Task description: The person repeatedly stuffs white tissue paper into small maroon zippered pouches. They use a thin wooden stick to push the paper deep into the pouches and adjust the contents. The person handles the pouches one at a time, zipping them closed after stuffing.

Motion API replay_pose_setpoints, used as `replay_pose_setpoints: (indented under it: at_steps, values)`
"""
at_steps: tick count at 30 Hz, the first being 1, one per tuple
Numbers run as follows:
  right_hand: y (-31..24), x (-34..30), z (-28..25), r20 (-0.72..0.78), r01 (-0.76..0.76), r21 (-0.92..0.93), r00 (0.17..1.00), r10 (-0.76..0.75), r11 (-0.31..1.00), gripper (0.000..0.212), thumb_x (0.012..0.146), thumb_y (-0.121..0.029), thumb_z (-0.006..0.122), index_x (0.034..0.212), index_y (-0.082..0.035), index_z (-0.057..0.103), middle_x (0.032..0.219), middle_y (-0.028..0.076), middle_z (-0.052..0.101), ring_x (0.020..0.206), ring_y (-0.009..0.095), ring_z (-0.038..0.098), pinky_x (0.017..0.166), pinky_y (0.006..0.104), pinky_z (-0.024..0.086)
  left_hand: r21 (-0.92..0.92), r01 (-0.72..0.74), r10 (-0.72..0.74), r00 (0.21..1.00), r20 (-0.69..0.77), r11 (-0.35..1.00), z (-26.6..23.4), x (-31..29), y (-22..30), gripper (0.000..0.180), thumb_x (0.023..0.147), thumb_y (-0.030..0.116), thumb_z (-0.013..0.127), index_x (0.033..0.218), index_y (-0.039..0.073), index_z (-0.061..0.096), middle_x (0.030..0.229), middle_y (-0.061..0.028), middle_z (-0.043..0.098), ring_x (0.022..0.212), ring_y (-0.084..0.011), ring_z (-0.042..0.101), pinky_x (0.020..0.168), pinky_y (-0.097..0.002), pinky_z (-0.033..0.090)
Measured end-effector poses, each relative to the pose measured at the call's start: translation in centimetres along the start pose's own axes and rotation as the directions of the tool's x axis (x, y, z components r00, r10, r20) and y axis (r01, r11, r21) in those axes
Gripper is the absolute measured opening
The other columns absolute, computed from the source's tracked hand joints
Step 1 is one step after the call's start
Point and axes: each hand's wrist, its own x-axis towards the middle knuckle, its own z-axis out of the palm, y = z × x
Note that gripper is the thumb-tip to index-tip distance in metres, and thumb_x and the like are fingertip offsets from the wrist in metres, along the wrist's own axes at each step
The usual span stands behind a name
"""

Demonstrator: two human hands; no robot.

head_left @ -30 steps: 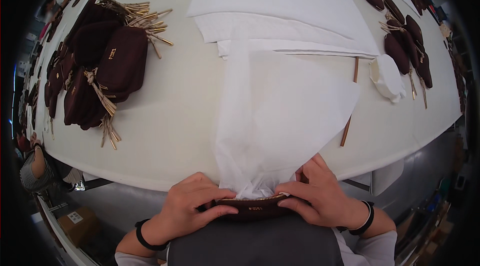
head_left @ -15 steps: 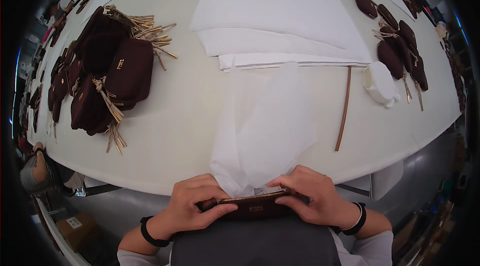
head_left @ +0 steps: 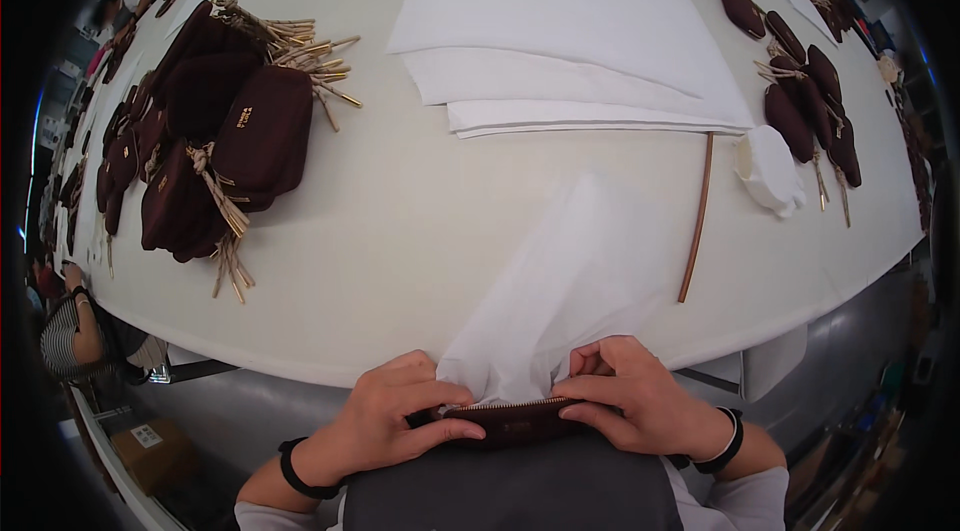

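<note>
A dark burgundy zip pouch point(head_left: 520, 425) rests at my lap against the table's near edge, its gold-toothed zip mouth facing up. My left hand point(head_left: 400, 407) pinches the left end of that mouth, thumb on the front. At the other end, my right hand point(head_left: 625, 394) grips the pouch rim between thumb and fingers. Thin white tissue paper point(head_left: 545, 296) has its lower end tucked into the mouth, while the upper part fans out over the tabletop. What lies inside the pouch is hidden.
Burgundy pouches point(head_left: 262, 136) with beige cord tassels are heaped on the left of the white table point(head_left: 370, 261). Several more pouches point(head_left: 822, 96) lie at right, near a crumpled white bundle point(head_left: 770, 171) and a thin brown strip point(head_left: 697, 221). Stacked white sheets point(head_left: 570, 21) lie beyond. Another person's arm point(head_left: 85, 326) shows at far left.
The tissue's upper part has sunk lower and leans to the right. My left fingers have moved in over the zip edge, and my right hand has shifted slightly right.
</note>
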Motion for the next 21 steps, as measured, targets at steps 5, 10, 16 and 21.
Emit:
replay_pose_setpoints:
  at_steps: [5, 10, 16, 21]
  values:
    - [-0.2, 0.4, 0.1, -0.136, 0.009, 0.071, 0.991, 0.001, 0.997, 0.023, 0.08, -0.014, 0.081, 0.101, -0.008, 0.074, 0.128, 0.012, 0.06, 0.087, 0.023, 0.054, 0.08, 0.0332, 0.047, -0.025, -0.128, 0.12, 0.97, -0.214, 0.991, 0.6, 0.2, -0.2, 0.035, 0.067, 0.027, 0.092, 0.094, 0.011, 0.078, 0.082, 0.0003, 0.069, 0.084, -0.0216, 0.06, 0.065, -0.03, 0.05]
    - [0.6, 0.7, -0.3, -0.059, 0.073, 0.133, 0.996, -0.065, 0.988, 0.022, 0.08, -0.01, 0.079, 0.101, -0.007, 0.072, 0.124, 0.007, 0.066, 0.085, 0.023, 0.056, 0.078, 0.0324, 0.047, 0.063, -0.206, 0.214, 0.956, -0.201, 0.977, 0.7, 0.1, -1.0, 0.032, 0.066, 0.025, 0.091, 0.092, 0.012, 0.079, 0.092, -0.0016, 0.073, 0.081, -0.0212, 0.061, 0.065, -0.0301, 0.05]
    - [0.5, 0.0, 0.1, -0.108, 0.168, 0.111, 0.982, -0.156, 0.98, 0.023, 0.08, -0.009, 0.079, 0.102, -0.01, 0.073, 0.109, 0.002, 0.072, 0.078, 0.017, 0.061, 0.077, 0.0296, 0.047, -0.095, -0.149, 0.137, 0.984, -0.116, 0.984, 0.6, 0.2, -0.9, 0.039, 0.07, 0.023, 0.09, 0.104, 0.009, 0.078, 0.086, -0.0029, 0.07, 0.073, -0.0187, 0.056, 0.063, -0.0294, 0.046]
    - [-0.2, 0.1, -0.2, -0.018, -0.102, 0.234, 0.994, 0.109, 0.967, 0.039, 0.082, -0.012, 0.08, 0.119, -0.011, 0.068, 0.1, 0.003, 0.073, 0.078, 0.019, 0.064, 0.072, 0.0304, 0.049, -0.205, 0.064, -0.089, 0.989, -0.116, 0.977, 0.7, 0.8, 0.7, 0.051, 0.077, 0.026, 0.087, 0.122, 0.007, 0.071, 0.071, -0.0022, 0.051, 0.065, -0.0183, 0.044, 0.056, -0.0311, 0.037]
